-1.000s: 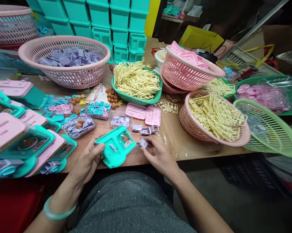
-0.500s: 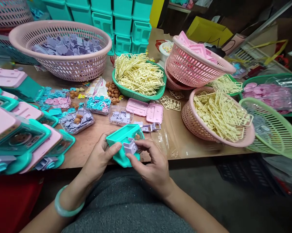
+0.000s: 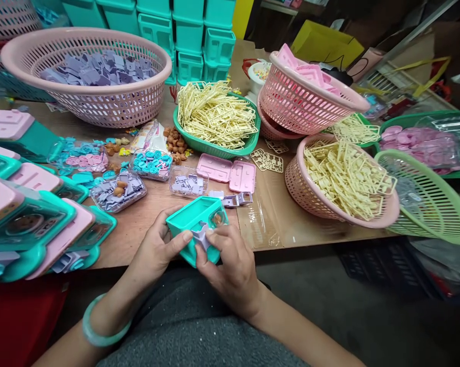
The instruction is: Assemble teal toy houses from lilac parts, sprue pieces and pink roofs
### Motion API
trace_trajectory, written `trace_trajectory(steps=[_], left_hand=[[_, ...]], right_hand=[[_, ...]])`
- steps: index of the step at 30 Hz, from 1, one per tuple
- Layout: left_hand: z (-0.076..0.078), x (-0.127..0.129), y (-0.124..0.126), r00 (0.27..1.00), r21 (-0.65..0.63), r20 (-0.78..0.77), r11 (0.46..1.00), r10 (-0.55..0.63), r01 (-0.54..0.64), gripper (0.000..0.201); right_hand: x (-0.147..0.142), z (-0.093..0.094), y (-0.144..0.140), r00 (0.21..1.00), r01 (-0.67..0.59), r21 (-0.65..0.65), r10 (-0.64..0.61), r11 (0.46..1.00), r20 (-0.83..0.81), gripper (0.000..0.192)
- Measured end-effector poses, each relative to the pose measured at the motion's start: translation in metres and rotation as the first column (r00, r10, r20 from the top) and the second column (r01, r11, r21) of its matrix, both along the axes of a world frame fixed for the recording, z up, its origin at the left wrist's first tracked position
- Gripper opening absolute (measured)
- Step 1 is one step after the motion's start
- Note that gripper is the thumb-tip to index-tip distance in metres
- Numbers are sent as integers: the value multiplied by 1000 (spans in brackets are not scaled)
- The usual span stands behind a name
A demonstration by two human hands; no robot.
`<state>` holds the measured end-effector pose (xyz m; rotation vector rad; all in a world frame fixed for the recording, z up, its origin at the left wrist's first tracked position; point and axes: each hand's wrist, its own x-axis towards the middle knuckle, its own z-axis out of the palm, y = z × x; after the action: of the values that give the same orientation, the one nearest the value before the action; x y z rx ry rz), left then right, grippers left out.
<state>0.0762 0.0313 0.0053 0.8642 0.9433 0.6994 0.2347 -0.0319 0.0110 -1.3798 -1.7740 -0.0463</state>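
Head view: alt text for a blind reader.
A person's left hand holds a teal plastic case; the right hand holds a lavender part against it. Behind, a table bears a pink basket of lavender parts and a green basket of cream frames; teal and pink cases are stacked left.

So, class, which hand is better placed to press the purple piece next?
Probably the right hand: its grip is on the purple piece, at the turquoise box, which the left hand holds.

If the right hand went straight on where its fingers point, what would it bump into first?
Likely the teal case: the right hand holds a lavender piece against or just before it; depth is unclear.
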Motion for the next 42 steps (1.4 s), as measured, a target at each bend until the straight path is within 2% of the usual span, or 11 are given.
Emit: trace_trajectory(steps=[5, 12, 17, 20, 24, 29, 32, 35, 39, 41, 42], left_hand=[[1, -1, 0, 999, 5, -27, 1000, -20, 20, 73], [7, 0, -2, 999, 13, -53, 1000, -8, 8, 69], [3, -3, -2, 999, -36, -31, 999, 15, -16, 70], [2, -4, 0, 1000, -54, -8, 998, -18, 18, 73], [3, -6, 3, 997, -43, -11, 996, -80, 79, 72], [2, -7, 5, 994, 50, -63, 994, -93, 96, 67], [3, -5, 2, 992, 73, -109, 995, -67, 75, 88], [5, -3, -3, 993, 36, -90, 996, -74, 77, 111], [2, -2, -7, 992, 57, -99, 995, -82, 87, 104], [-2, -3, -8, 986, 132, -138, 985, -92, 111, 105], [-5, -4, -9, 980, 182, -172, 975, -98, 129, 107]], right_hand=[[5, 5, -5, 992, -99, -80, 92, 992, -87, 25], [0, -2, -7, 999, -14, -37, 12, 999, -43, 35], [13, 2, -12, 969, -197, -166, 166, 966, -183, 33], [22, 6, -12, 935, -259, -209, 190, 943, -300, 33], [21, 3, -12, 907, -233, -176, 148, 956, -395, 31], [12, 0, -15, 940, -188, -134, 139, 973, -313, 34], [11, -1, -17, 948, -196, -156, 146, 968, -283, 28], [14, -1, -17, 929, -239, -174, 173, 955, -326, 23], [24, -2, -18, 874, -342, -208, 229, 916, -428, 23], [31, -4, -17, 904, -253, -223, 148, 941, -400, 29], [34, -4, -17, 925, -186, -233, 91, 954, -368, 39]])
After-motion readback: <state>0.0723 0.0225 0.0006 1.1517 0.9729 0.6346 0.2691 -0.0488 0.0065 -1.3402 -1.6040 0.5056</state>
